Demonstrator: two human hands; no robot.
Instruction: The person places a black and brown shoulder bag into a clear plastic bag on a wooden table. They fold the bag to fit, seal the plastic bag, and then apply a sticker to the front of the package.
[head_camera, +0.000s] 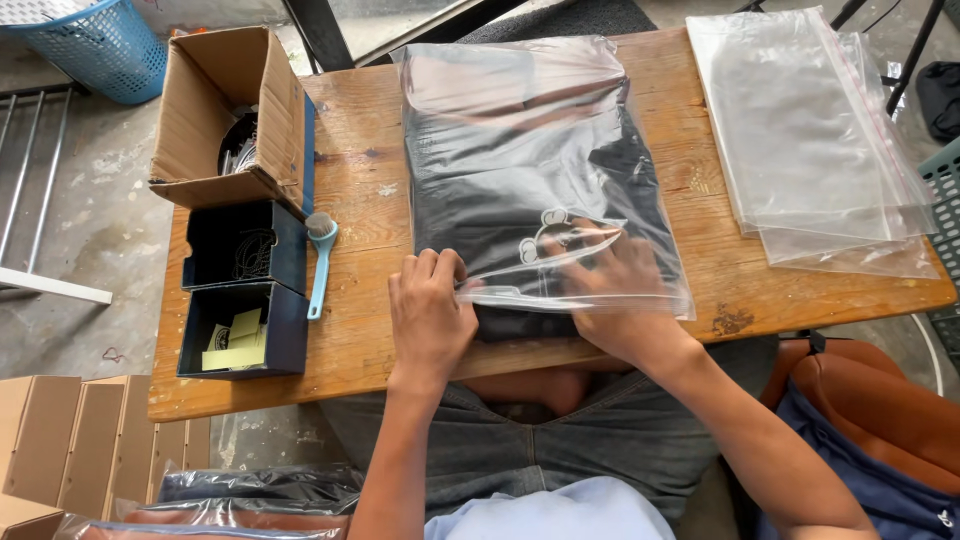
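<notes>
A folded black garment (520, 200) with a small white print lies inside a clear plastic bag (520, 110) on the wooden table (360, 180). My left hand (430, 315) grips the bag's open near edge at its left corner. My right hand (610, 290) is pushed into the bag's mouth, fingers lying on the garment under the plastic.
A stack of empty clear bags (815, 130) lies at the table's right. On the left stand an open cardboard box (230, 115), two dark blue trays (245, 290) and a light blue brush (321, 255). A blue basket (100, 45) sits on the floor. Cardboard boxes (70, 440) stand lower left.
</notes>
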